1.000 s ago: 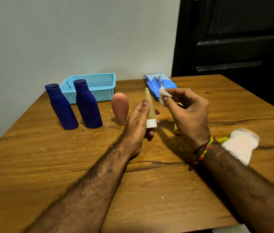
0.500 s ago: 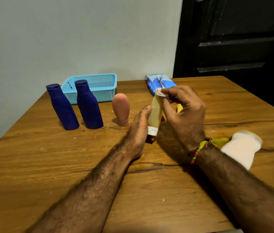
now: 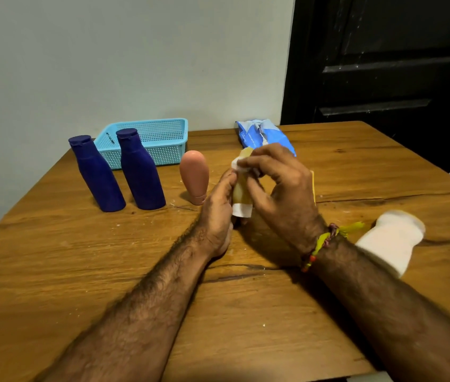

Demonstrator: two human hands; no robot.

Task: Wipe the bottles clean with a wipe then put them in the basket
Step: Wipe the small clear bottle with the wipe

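A wooden table (image 3: 53, 271) with visible grain and a dark crack line fills the lower view. Its far edge abuts a plain pale grey-green wall (image 3: 108, 56). A dark panelled door (image 3: 383, 64) stands behind the far right corner.

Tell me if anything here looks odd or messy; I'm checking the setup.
Little stands out. Pale crumbs or specks dot the wooden table by the pink bottle, and a dark crack crosses the tabletop. Nothing spilled.
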